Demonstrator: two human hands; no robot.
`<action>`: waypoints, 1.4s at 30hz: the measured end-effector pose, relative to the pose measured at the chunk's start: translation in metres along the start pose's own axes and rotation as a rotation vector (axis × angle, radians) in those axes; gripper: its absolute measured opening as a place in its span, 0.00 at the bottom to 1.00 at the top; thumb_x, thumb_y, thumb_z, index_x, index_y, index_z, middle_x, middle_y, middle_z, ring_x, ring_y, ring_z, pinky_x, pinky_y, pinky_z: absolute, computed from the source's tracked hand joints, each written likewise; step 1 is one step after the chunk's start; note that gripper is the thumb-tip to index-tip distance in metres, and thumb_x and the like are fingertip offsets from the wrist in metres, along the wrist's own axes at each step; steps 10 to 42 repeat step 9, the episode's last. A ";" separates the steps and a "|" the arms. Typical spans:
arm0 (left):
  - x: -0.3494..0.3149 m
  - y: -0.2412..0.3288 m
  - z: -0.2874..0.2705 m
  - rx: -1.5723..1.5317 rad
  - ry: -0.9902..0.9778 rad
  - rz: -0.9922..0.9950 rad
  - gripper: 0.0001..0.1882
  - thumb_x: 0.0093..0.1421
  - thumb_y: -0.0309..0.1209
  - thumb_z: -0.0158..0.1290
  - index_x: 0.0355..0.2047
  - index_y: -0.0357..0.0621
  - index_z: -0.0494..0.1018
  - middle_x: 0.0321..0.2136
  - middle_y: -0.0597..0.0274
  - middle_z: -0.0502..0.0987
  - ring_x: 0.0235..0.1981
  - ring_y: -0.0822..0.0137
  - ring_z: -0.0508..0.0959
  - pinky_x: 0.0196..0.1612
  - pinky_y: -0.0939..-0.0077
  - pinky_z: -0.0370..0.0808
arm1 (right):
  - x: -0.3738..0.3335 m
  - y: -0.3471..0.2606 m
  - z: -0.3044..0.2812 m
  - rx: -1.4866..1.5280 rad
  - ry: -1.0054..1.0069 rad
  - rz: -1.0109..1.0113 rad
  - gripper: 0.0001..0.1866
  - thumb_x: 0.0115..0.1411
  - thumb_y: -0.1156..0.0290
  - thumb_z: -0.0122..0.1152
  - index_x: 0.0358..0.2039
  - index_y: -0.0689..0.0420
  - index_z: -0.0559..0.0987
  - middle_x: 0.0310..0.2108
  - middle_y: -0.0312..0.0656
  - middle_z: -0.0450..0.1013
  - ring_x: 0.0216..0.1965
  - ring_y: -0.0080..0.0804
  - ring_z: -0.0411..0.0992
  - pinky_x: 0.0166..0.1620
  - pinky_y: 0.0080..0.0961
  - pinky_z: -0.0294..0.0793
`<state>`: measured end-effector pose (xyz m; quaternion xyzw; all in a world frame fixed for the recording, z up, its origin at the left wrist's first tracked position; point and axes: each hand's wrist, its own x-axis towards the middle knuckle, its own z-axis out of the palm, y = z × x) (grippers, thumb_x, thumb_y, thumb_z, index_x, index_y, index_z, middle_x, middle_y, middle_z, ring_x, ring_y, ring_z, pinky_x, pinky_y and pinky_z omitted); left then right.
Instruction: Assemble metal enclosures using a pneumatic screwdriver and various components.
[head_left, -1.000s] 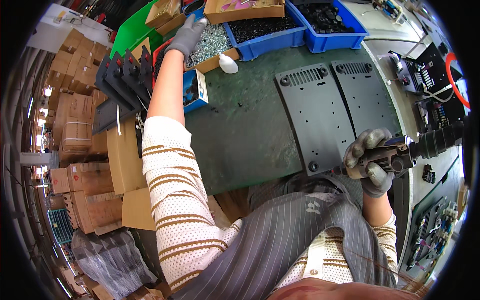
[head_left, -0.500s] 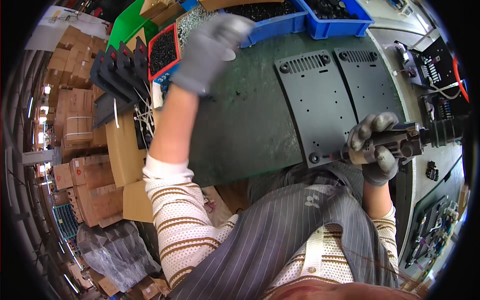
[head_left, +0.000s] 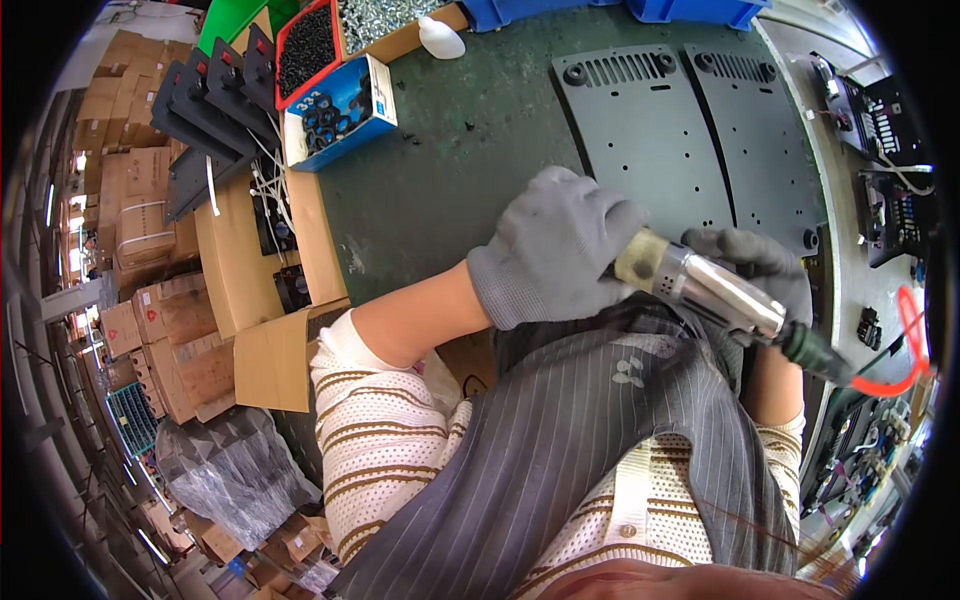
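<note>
My right hand (head_left: 770, 265), in a grey glove, is closed around an air screwdriver (head_left: 730, 290) with a silver body and a beige band at its front. A red hose (head_left: 895, 385) runs from the tool's back end. At its front end my gloved left hand (head_left: 560, 245) is closed, fingers curled, and hides the tool's tip. What those fingers pinch, if anything, cannot be seen. Just beyond the hands lie two dark grey metal plates, a left plate (head_left: 650, 130) and a right plate (head_left: 755, 150), with slots, small holes and round black feet.
At the far left stand a blue box of black rings (head_left: 385, 100), a red bin of black screws (head_left: 283, 60), silver screws (head_left: 385, 15) and a white bottle (head_left: 442, 38). Blue bins (head_left: 690, 10) line the back. Black panels (head_left: 225, 85) lean at left; more parts (head_left: 890, 215) lie right.
My left hand has come back from the screw bins to the screwdriver's front end. The screwdriver has lifted off the left plate's near corner and tilted. The view has shifted.
</note>
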<state>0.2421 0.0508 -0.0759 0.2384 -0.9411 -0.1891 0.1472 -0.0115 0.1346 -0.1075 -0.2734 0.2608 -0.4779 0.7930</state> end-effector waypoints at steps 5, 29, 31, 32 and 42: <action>0.000 -0.002 0.016 0.246 -0.036 0.095 0.24 0.40 0.40 0.64 0.37 0.47 0.72 0.28 0.63 0.74 0.32 0.62 0.76 0.43 0.63 0.70 | -0.001 -0.008 0.018 -0.409 -0.026 0.321 0.38 0.48 0.56 0.64 0.53 0.71 0.68 0.40 0.44 0.71 0.41 0.30 0.70 0.46 0.23 0.69; 0.003 0.002 0.025 0.321 0.010 0.214 0.25 0.37 0.38 0.63 0.39 0.51 0.72 0.30 0.64 0.75 0.35 0.60 0.76 0.44 0.61 0.70 | 0.013 0.011 0.032 -0.593 -0.130 0.421 0.40 0.48 0.65 0.70 0.61 0.58 0.63 0.44 0.38 0.69 0.43 0.22 0.66 0.48 0.20 0.66; 0.003 0.002 0.025 0.321 0.010 0.214 0.25 0.37 0.38 0.63 0.39 0.51 0.72 0.30 0.64 0.75 0.35 0.60 0.76 0.44 0.61 0.70 | 0.013 0.011 0.032 -0.593 -0.130 0.421 0.40 0.48 0.65 0.70 0.61 0.58 0.63 0.44 0.38 0.69 0.43 0.22 0.66 0.48 0.20 0.66; 0.003 0.002 0.025 0.321 0.010 0.214 0.25 0.37 0.38 0.63 0.39 0.51 0.72 0.30 0.64 0.75 0.35 0.60 0.76 0.44 0.61 0.70 | 0.013 0.011 0.032 -0.593 -0.130 0.421 0.40 0.48 0.65 0.70 0.61 0.58 0.63 0.44 0.38 0.69 0.43 0.22 0.66 0.48 0.20 0.66; 0.003 0.002 0.025 0.321 0.010 0.214 0.25 0.37 0.38 0.63 0.39 0.51 0.72 0.30 0.64 0.75 0.35 0.60 0.76 0.44 0.61 0.70 | 0.013 0.011 0.032 -0.593 -0.130 0.421 0.40 0.48 0.65 0.70 0.61 0.58 0.63 0.44 0.38 0.69 0.43 0.22 0.66 0.48 0.20 0.66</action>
